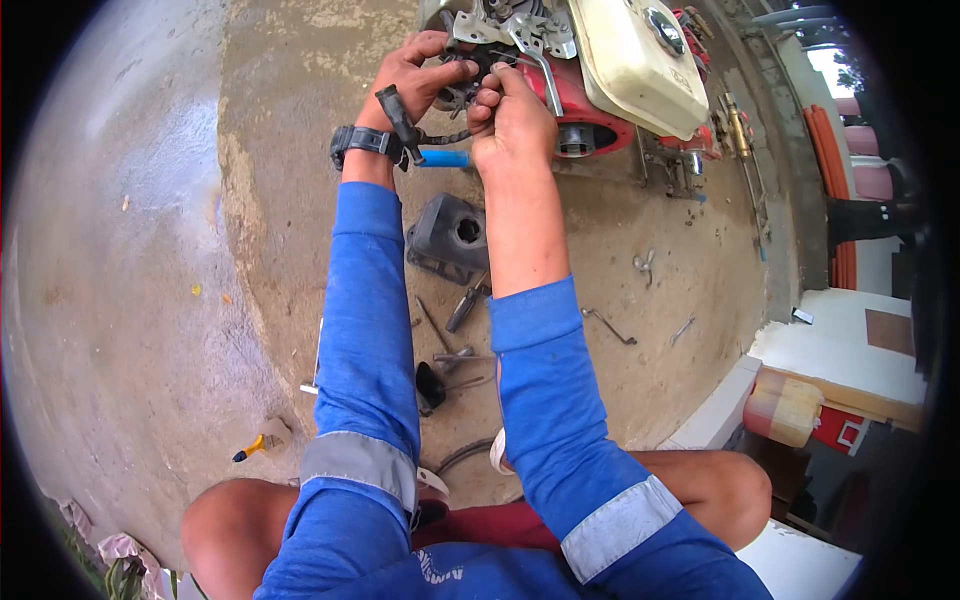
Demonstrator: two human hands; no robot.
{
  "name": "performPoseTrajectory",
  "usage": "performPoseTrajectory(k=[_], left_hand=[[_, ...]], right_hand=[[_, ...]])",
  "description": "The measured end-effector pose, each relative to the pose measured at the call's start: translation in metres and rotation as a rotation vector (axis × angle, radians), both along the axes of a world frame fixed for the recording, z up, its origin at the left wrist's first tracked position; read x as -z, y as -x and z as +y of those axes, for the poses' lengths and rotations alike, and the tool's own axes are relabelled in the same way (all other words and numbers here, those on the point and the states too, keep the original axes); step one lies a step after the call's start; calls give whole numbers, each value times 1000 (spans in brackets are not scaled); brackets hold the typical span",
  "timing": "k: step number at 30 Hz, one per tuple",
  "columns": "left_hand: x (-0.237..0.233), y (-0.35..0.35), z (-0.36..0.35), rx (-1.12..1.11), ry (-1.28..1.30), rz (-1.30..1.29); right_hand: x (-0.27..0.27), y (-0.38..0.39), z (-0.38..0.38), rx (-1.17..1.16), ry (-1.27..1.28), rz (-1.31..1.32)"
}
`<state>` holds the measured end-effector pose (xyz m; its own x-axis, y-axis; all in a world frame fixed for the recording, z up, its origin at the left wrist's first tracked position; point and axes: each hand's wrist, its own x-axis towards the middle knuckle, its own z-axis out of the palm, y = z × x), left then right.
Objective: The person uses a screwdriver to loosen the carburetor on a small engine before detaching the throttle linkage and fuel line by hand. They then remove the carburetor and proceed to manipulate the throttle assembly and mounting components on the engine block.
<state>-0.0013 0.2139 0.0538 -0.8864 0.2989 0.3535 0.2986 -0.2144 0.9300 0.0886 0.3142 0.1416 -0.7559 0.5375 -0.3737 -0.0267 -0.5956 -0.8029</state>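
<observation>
Both my hands are at the near side of a red engine (590, 105) with a cream tank (645, 60) on it. My left hand (415, 80) has its thumb and fingers closed at a dark part below the metal bracket (515, 35); what it pinches is too small to name. Close beside it, my right hand (512, 115) is curled with thumb and forefinger pressed together, and anything between them is hidden. A black rubber-ended cable (397, 115) hangs over my left wrist, near a blue handle (443, 159).
A black cover (440, 235) lies below my hands, with a black-handled tool (465, 308) near it. Farther right are a bent wrench (610, 328) and a wing-shaped part (645, 264). A yellow-handled brush (262, 443) lies at lower left, a container (783, 408) at right.
</observation>
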Motion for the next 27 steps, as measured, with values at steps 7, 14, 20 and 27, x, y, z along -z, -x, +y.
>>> performPoseTrajectory(k=[7, 14, 20, 27], left_hand=[[7, 3, 3, -13, -35, 83], [4, -1, 0, -47, 20, 156], [5, -1, -2, -30, 42, 162], [5, -2, 2, -47, -13, 71]], right_hand=[[-3, -5, 8, -109, -5, 0], [-5, -6, 8, -157, -20, -44], [-18, -4, -5, -128, -175, 13], [-19, 2, 2, -164, -494, -34]])
